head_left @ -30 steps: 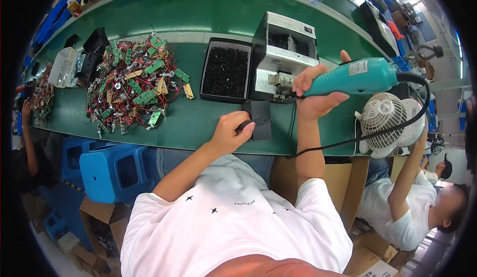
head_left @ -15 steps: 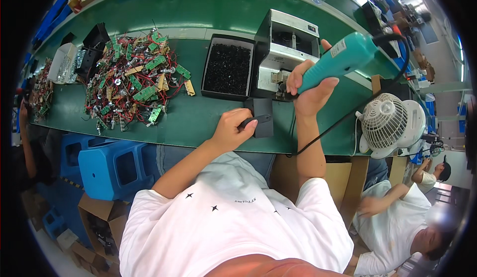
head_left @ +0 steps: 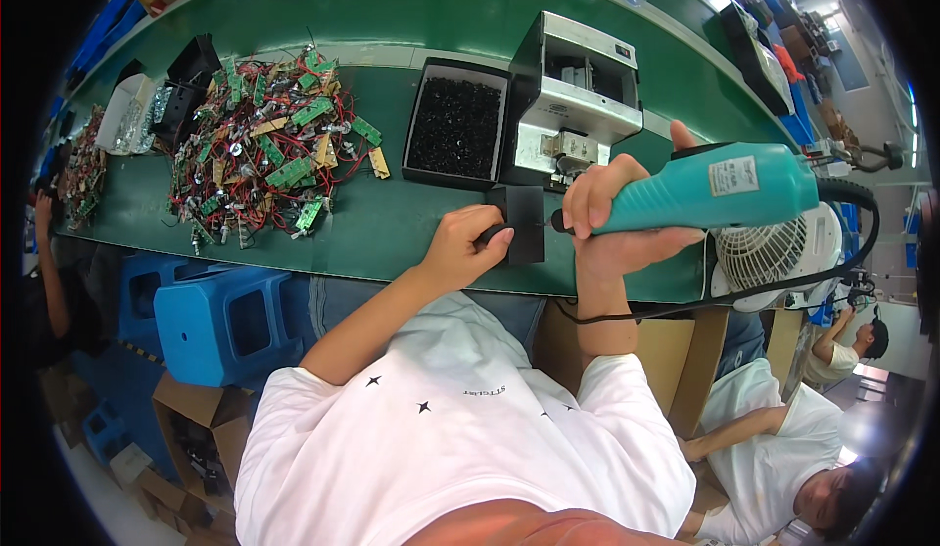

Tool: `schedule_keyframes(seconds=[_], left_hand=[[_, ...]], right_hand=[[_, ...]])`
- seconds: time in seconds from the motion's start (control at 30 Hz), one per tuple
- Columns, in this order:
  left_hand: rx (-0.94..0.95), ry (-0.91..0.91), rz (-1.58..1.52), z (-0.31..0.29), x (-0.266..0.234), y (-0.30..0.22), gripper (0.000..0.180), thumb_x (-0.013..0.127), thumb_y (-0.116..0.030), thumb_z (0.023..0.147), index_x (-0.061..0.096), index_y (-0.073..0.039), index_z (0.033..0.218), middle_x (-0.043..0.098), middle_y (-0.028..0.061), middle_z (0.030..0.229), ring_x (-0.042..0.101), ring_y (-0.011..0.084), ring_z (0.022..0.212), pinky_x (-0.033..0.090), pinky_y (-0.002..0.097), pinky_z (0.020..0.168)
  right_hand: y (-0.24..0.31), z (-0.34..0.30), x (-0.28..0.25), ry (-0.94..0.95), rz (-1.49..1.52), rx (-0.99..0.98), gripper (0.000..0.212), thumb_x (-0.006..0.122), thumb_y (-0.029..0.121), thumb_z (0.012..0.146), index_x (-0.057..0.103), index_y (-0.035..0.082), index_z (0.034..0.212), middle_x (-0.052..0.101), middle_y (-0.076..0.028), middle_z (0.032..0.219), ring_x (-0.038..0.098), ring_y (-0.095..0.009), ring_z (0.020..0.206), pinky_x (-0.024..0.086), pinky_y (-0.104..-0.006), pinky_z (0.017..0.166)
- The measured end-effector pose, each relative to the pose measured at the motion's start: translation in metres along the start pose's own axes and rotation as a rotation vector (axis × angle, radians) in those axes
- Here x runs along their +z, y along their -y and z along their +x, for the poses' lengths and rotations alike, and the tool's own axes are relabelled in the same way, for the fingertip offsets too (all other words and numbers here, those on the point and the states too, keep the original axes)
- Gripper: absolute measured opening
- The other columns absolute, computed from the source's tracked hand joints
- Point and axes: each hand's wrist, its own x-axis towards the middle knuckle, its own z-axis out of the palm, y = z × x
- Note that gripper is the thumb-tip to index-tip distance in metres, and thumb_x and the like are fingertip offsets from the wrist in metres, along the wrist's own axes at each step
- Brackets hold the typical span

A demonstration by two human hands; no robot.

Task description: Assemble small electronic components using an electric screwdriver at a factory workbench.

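Observation:
My right hand [head_left: 619, 225] is wrapped round a teal electric screwdriver [head_left: 685, 193], which now lies nearly level. Its dark tip points left at a black box-like plastic housing [head_left: 527, 223] on the near part of the bench; whether the tip touches it I cannot tell. Closed on a small black part [head_left: 493, 234] at the housing's left side is my left hand [head_left: 460, 247]. The fingers hide how that part and the housing join. Just beyond the housing stands a metal screw feeder [head_left: 568, 120], beside a black tray [head_left: 408, 144] filled with small black pieces.
A heap of green circuit boards with red wires [head_left: 284, 154] covers the bench's left side. A white fan [head_left: 769, 252] stands at the right, with the screwdriver's black cable [head_left: 744, 293] running past it. Blue stools [head_left: 211, 335] are below the left edge. A co-worker [head_left: 774, 438] sits at right.
The screwdriver has swung down from a raised slant to nearly level, its tip now beside the housing. My left hand stays at the black part. The co-worker's arm at right has moved down.

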Motion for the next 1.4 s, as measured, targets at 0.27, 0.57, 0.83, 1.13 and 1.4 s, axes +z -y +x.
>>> schedule_keyframes(seconds=[0.27, 0.57, 0.83, 1.13, 1.4], left_hand=[[-0.021, -0.013, 0.003, -0.001, 0.002, -0.004, 0.013, 0.059, -0.003, 0.075, 0.050, -0.001, 0.067, 0.043, 0.0036, 0.056, 0.033, 0.0159, 0.050, 0.029, 0.0282, 0.047], [0.147, -0.071, 0.270, 0.000, 0.006, -0.013, 0.033, 0.071, -0.014, 0.069, 0.049, -0.002, 0.091, 0.053, 0.0093, 0.082, 0.048, 0.0221, 0.064, 0.041, 0.0321, 0.058], [-0.013, -0.010, 0.419, -0.004, -0.004, -0.032, 0.057, 0.067, -0.015, 0.069, 0.042, 0.000, 0.117, 0.051, 0.0182, 0.111, 0.056, 0.0328, 0.092, 0.047, 0.0362, 0.080], [-0.170, -0.091, 0.384, 0.180, -0.130, -0.027, 0.033, 0.041, -0.019, 0.092, 0.042, 0.000, 0.118, 0.051, 0.0162, 0.111, 0.048, 0.0244, 0.098, 0.037, 0.0331, 0.092], [0.176, -0.360, 1.040, 0.330, -0.213, 0.116, 0.035, 0.057, -0.020, 0.085, 0.050, -0.002, 0.114, 0.056, 0.0183, 0.101, 0.056, 0.0348, 0.085, 0.047, 0.0410, 0.078]], right_hand=[[-0.004, -0.004, 0.001, 0.047, -0.160, 0.041, 0.086, 0.040, 0.083, 0.073, 0.030, 0.015, 0.125, 0.044, 0.000, 0.047, 0.036, -0.010, 0.032, 0.031, -0.0229, 0.029], [-0.008, -0.007, -0.007, 0.232, -0.152, 0.041, 0.084, 0.041, 0.082, 0.073, 0.030, 0.015, 0.123, 0.048, -0.003, 0.048, 0.037, -0.011, 0.035, 0.033, -0.0239, 0.033], [0.022, 0.013, -0.034, 0.080, -0.064, -0.283, 0.068, 0.050, 0.061, 0.082, 0.033, 0.012, 0.126, 0.052, -0.007, 0.055, 0.044, -0.013, 0.043, 0.034, -0.0236, 0.038], [-0.010, 0.046, -0.171, -0.421, -0.587, -0.674, 0.063, 0.055, 0.048, 0.087, 0.033, 0.007, 0.129, 0.049, -0.002, 0.059, 0.043, -0.011, 0.045, 0.036, -0.0237, 0.039], [-0.041, 0.036, -0.152, -0.324, -0.867, -0.545, 0.056, 0.057, 0.023, 0.084, 0.037, 0.005, 0.132, 0.060, -0.010, 0.075, 0.053, -0.017, 0.054, 0.043, -0.0303, 0.050]])
